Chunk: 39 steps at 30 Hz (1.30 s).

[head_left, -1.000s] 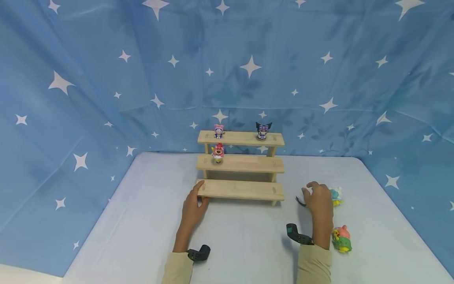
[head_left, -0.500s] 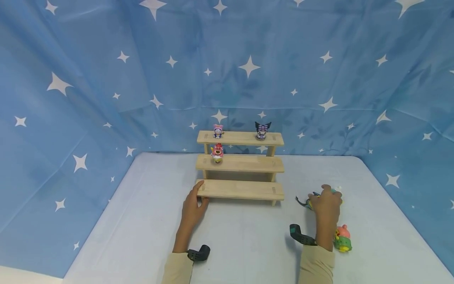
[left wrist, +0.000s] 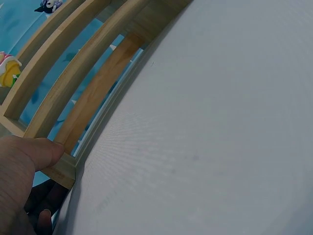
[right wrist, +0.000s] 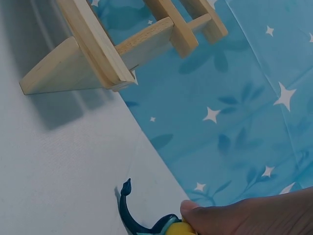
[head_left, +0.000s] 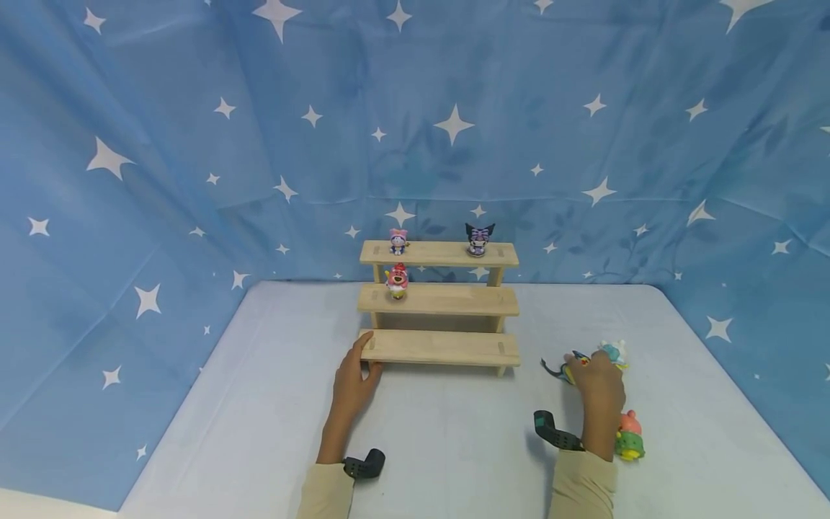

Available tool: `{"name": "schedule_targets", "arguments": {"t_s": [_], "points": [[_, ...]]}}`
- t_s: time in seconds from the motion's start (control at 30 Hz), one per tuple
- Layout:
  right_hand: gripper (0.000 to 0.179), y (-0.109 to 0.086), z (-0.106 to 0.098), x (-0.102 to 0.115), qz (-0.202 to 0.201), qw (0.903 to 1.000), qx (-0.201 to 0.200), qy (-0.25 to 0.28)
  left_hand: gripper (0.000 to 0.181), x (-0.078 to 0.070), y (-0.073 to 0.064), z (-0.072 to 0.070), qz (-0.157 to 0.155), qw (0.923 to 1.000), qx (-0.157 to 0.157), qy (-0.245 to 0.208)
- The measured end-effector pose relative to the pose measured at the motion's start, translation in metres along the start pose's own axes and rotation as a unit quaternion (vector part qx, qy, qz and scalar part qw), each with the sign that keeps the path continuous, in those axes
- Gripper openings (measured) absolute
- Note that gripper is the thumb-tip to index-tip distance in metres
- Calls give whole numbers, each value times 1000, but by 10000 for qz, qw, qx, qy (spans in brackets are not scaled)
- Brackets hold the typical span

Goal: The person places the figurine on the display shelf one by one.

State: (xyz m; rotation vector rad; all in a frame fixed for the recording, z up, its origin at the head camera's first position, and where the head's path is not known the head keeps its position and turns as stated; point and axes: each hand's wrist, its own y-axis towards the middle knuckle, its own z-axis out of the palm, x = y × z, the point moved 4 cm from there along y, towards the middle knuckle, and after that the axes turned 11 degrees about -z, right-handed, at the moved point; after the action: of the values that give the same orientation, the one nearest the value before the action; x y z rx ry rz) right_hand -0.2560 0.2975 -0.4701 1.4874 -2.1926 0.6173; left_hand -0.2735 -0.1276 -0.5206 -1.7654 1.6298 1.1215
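Note:
My left hand (head_left: 351, 389) grips the left end of the lowest step of a three-tier wooden display stand (head_left: 441, 346). In the left wrist view its thumb (left wrist: 46, 152) lies against the wood, with other fingers behind the end. At the right, my right hand (head_left: 600, 382) pinches a small figurine with a curved dark-blue tail and a yellow part (right wrist: 178, 228), lying on the table. The hand hides much of that figurine. Just beyond my right fingers lies a white and teal figurine (head_left: 613, 351), and beside the wrist a pink and green one (head_left: 629, 440).
The top step holds a pink-eared figurine (head_left: 398, 242) at left and a black-eared one (head_left: 478, 241) at right. A pink bear figurine (head_left: 397, 282) stands on the middle step's left. Behind the white table (head_left: 454, 447) hangs a blue starry cloth (head_left: 311, 158).
My right hand has moved right, then slightly back toward me, and its fingers have closed on the dark-tailed figurine. The left hand has stayed on the stand.

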Motion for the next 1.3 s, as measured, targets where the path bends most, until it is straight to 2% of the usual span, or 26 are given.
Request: {"name": "schedule_targets", "arguments": {"t_s": [0.23,0.73,0.87,1.13,1.3], "points": [[67,0,-1,-6,-193,9992,-58,346,66,-2,-1,1,63,10000,-8,-48],[71,0,3,-13,63,9959,41,907,65,2,-1,2,44,10000,-49,6],[70,0,4,-11,133,9945,-53,1042,66,2,0,1,84,9999,-63,-27],[64,-1,5,-10,176,9927,-288,1160,66,2,1,2,-109,9999,11,33],[69,1,4,-11,295,9903,-413,1293,66,2,-1,1,-91,10000,8,28]]}}
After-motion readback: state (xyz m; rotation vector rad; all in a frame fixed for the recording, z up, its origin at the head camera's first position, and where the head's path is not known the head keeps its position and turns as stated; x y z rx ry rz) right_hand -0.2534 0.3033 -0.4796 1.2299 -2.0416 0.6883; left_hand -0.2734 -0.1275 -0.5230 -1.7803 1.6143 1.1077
